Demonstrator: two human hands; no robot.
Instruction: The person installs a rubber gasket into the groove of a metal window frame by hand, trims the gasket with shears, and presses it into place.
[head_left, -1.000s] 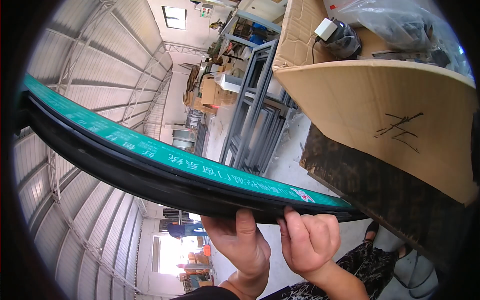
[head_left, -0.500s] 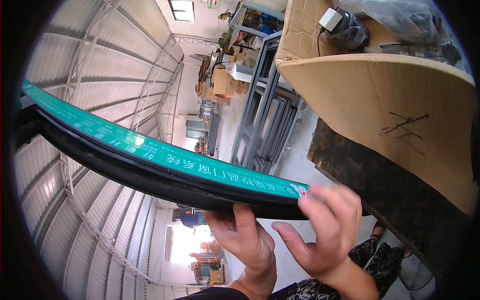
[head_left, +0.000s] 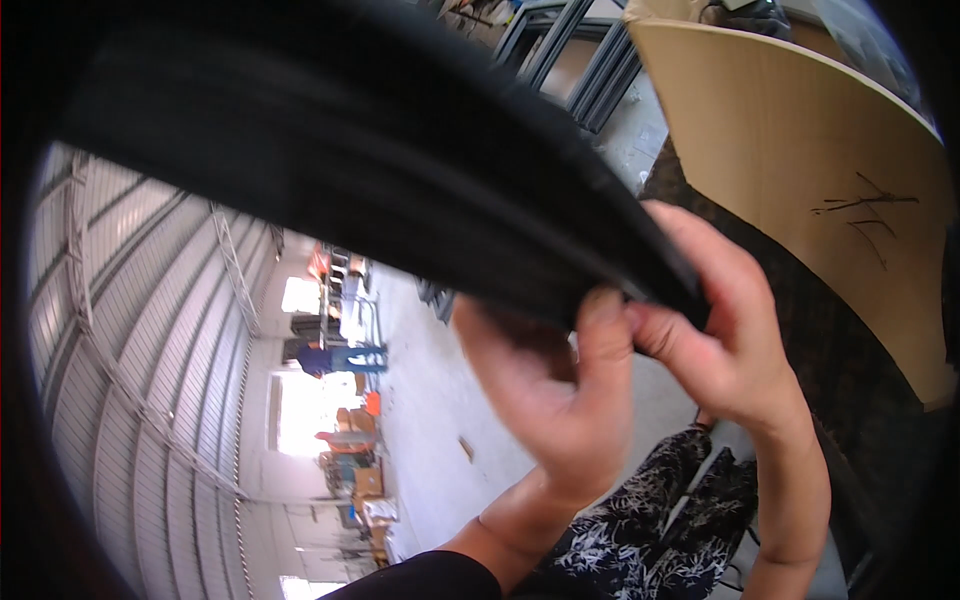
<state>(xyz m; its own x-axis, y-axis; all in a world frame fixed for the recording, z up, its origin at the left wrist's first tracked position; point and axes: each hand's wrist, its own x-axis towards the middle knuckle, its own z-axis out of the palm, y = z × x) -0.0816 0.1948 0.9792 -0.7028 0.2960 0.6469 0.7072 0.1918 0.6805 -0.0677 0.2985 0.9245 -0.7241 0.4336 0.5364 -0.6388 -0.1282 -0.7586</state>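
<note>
A long black window frame profile [head_left: 330, 160] slants across the view from upper left down to my hands, blurred by motion and close to the camera. Only its dark faces show; the green printed film seen earlier is out of sight. My left hand [head_left: 565, 400] holds the lower edge near the right end, thumb pressed against it and fingers partly hidden behind. At the very end, my right hand [head_left: 745, 320] grips the profile, its fingers over the far side and its thumb below, close to the left thumb.
A large cardboard box [head_left: 790, 130] with bagged items stands on a dark, patterned surface [head_left: 800, 300] at right. Grey frames [head_left: 590, 60] lean behind. Far off on the pale floor [head_left: 430, 400], a person [head_left: 345, 358] stands near stacked boxes [head_left: 365, 480].
The profile has turned and come closer, so its green film no longer shows. My right hand has closed on its end, and my left hand has shifted right along it.
</note>
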